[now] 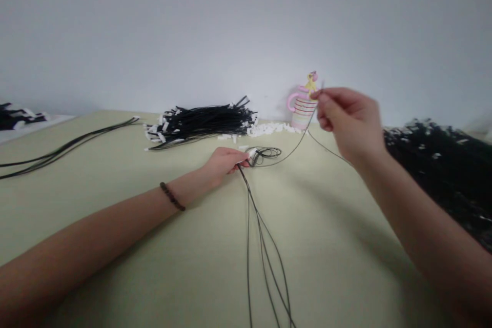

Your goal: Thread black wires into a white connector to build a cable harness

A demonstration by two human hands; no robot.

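Note:
My left hand [226, 164], with a dark beaded bracelet on the wrist, pinches a white connector [251, 152] low over the table. Several thin black wires [255, 205] run from its fingers toward me, spreading out. A small coil of black wire [271, 152] lies just right of those fingertips. Raised higher on the right, my right hand [348, 118] pinches one thin black wire [295, 149], which curves down and back to the left hand. Its tip is blurred above the fingers. Another strand slants down behind the right wrist.
A pile of black wires with white connectors [203, 120] lies at the back, beside loose white connectors [271, 129]. A pink striped mug [301, 113] stands against the wall. A large dark wire heap [449, 169] is on the right. Long black wires [69, 146] lie on the left.

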